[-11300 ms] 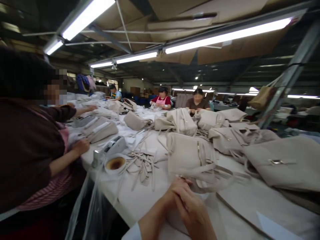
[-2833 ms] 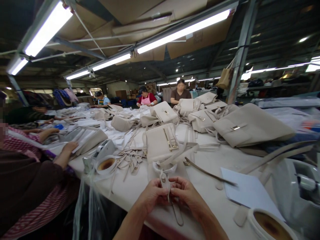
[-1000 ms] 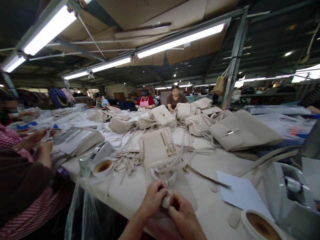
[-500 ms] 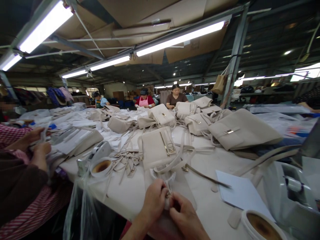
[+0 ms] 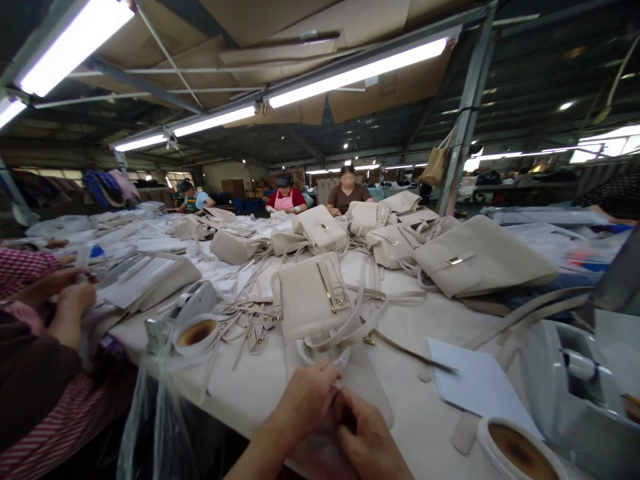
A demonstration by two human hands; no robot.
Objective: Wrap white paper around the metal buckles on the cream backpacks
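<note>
My left hand and my right hand meet at the table's front edge, their fingertips pinched together. What lies between the fingers is mostly hidden; it looks small. A thin translucent sheet is spread under and around my hands. Just beyond my fingers, a beige handbag with a gold zipper and buckle rests on the table, its looped strap curving toward me. Whitish wrapping sits close to the left fingertips.
More beige bags are piled across the table. Cut strips and a glue pot lie left; another pot, a pale blue sheet and a tape dispenser stand right. A co-worker's hands work at left.
A small gold piece that showed between my fingertips is now covered by them. My left hand has turned more over the pinch. The view has shifted slightly.
</note>
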